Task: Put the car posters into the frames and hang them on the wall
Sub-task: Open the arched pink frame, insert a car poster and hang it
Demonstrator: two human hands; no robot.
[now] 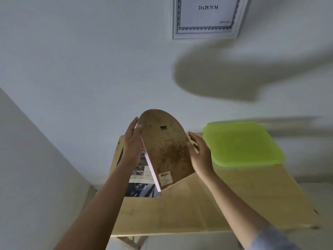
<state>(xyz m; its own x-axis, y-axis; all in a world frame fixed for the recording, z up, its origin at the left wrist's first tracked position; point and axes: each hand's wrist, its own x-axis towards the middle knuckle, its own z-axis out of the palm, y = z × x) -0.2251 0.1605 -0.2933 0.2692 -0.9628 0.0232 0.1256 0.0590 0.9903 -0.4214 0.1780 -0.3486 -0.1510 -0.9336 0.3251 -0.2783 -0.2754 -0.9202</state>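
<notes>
A square clear plastic box with a lime-green lid (241,143) sits at 3 o'clock of the hands, on the far right part of the pale wooden worktop (225,204); the lid covers it, so its contents cannot be told. At centre, a white-edged picture frame with a brown fibreboard back (162,141) stands tilted on end, back towards the camera. The left hand (132,141) presses its 9 o'clock edge and the right hand (200,154) its 3 o'clock edge; each grip is flat, with fingers straight and apart rather than curled round it. The frame's lower end is hidden behind a tan edge, so whether it rests on the worktop cannot be told. Printed car posters (142,188) lie flat at its 7 o'clock, under the left forearm. On the white wall (90,69), at 12 to 1 o'clock, hangs a white moulded frame (207,36) holding a sheet printed "21x29.7CM". A broad stretch of wall lies between it and the held frame, with a side wall closing in at 9 o'clock.
</notes>
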